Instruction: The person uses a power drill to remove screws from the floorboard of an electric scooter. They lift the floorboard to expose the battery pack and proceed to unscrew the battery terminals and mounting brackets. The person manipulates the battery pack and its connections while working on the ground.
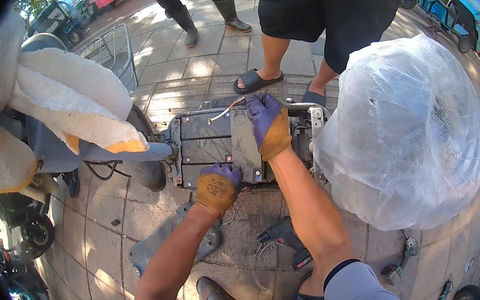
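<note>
A row of dark grey battery blocks [200,148] sits in the open frame of an electric scooter. My right hand [268,123], in a purple and tan work glove, is closed over their far side. From its fingers a short red and white wire [224,112] sticks out over the batteries. At the near edge my left hand [219,189], gloved alike, has its fingers curled against a battery block. What those fingers hold, if anything, is hidden. Thin loose wires [234,211] hang beside that hand.
A grey footboard panel [153,238] and a cordless drill [286,238] lie on the paving before me. Clear plastic wraps a large rounded part [404,133] at right; padded handlebar covers [69,89] stand left. A person in sandals [259,81] stands opposite, another in boots [186,25] behind.
</note>
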Available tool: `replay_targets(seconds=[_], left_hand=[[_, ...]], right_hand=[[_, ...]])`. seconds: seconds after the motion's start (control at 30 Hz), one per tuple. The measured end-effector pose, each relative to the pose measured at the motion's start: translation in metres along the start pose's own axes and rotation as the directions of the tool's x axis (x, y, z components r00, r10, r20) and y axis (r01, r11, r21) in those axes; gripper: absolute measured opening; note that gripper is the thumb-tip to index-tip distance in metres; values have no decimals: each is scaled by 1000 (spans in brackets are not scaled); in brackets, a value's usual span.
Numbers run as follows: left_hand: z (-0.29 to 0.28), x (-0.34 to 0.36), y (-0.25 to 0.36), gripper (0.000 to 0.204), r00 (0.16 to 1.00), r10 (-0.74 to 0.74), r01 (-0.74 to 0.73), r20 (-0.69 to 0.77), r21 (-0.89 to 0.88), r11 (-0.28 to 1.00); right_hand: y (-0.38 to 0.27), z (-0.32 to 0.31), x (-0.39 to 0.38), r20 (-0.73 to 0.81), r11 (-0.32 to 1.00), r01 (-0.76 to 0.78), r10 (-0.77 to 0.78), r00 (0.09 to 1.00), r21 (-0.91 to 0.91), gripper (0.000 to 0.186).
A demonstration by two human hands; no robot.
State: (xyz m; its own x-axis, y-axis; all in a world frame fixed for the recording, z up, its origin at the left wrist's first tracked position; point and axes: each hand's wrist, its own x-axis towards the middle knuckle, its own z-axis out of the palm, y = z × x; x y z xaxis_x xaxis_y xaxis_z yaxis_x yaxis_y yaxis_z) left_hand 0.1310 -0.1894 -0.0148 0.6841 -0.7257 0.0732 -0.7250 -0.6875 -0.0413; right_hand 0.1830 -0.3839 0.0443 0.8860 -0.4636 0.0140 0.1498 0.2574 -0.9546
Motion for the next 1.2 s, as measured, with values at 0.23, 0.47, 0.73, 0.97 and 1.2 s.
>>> replay_targets(seconds=[0.23,0.47,0.73,0.97,1.2], left_hand=[[-54,-24,-4,22,980,37,-53,-194,-79,995],[-102,-39,-56,25,895,20,-53,-446,-61,997],[-101,-112,-42,23,950,-40,-62,-311,-310,949],[-59,-227,-13,26,989,-149,130,-15,-401,907],[24,-359,5,28,976,-212,213,42,-364,907]], right_hand=[[-50,8,-24,182,999,41,-45,982,25,22],[-131,27,-68,286,999,37,-45,957,33,23],[-134,32,-128,380,976,-218,209,901,-20,23],[-68,23,-218,359,871,-472,487,796,-133,24],[34,15,-313,404,774,-528,633,661,-349,24]])
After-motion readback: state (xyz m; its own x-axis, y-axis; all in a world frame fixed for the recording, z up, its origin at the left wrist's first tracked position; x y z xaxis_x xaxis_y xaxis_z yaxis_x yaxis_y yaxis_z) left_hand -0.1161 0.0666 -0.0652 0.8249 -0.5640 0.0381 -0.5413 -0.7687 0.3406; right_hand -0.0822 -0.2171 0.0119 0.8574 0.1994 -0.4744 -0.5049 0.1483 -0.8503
